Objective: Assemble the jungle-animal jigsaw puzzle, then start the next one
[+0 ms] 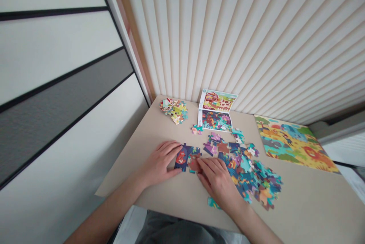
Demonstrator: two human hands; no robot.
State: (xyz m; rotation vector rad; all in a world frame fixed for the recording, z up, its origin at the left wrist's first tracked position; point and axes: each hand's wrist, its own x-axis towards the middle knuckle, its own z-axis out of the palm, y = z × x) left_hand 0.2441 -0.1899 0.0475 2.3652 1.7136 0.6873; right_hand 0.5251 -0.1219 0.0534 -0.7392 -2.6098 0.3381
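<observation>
A small joined section of jigsaw pieces [181,158] lies flat on the table, dark blue with a red figure at its left. My left hand [162,162] grips its left side, forefinger at the top corner and thumb at the bottom. At the section's right is a brown jigsaw piece [194,164], held at its right edge by the fingertips of my right hand [215,175]. Whether that piece is fully locked in cannot be made out. Beside my right hand spreads a heap of loose, mostly blue jigsaw pieces [247,171], partly hidden by that hand.
A folded picture sheet [218,101] stands against the pleated blind [228,38]. Brighter jigsaw pieces [174,110] are piled at the table's back left. A finished-looking animal puzzle [293,143] lies at the right. One teal piece [213,203] rests near the front edge.
</observation>
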